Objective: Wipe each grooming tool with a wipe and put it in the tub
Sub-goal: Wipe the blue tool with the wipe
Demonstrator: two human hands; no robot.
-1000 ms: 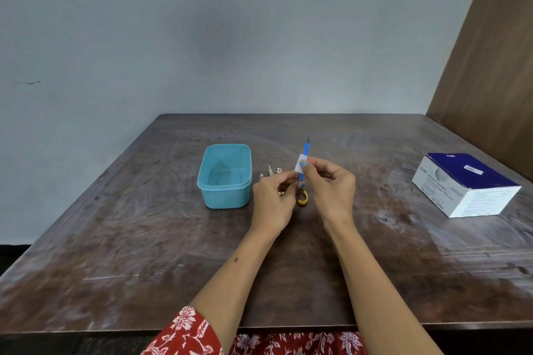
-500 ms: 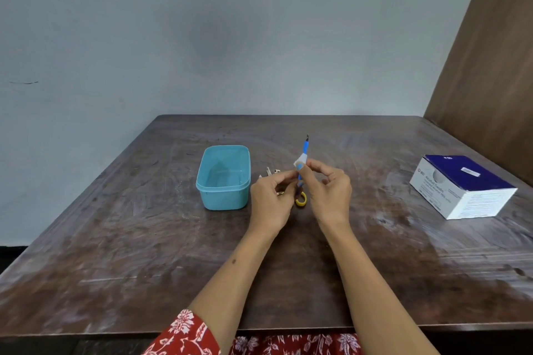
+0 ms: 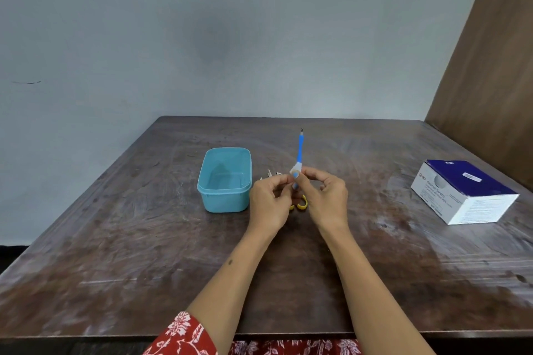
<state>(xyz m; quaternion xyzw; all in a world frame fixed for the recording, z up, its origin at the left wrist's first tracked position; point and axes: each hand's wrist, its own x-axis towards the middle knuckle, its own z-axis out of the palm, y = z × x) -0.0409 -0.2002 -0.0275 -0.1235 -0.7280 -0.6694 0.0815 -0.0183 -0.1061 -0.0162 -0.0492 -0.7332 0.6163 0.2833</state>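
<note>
I see soft, even light. The surface (image 3: 403,253) has a pale shine on its right side. The wall (image 3: 216,43) has one dim gray patch. The picture bends at its edges.

Left hand (image 3: 269,202) pinched grip, right hand (image 3: 327,199) pinched grip, forearms converging

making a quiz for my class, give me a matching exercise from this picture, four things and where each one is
Things:
1. tub
2. blue tool
3. wipe
4. box

Places:
A. wrapped round the tool's lower part, pinched by the right hand
B. on the table's right side
C. on the table, left of the left hand
D. held upright between both hands

Pairs: 1-C, 2-D, 3-A, 4-B
</note>
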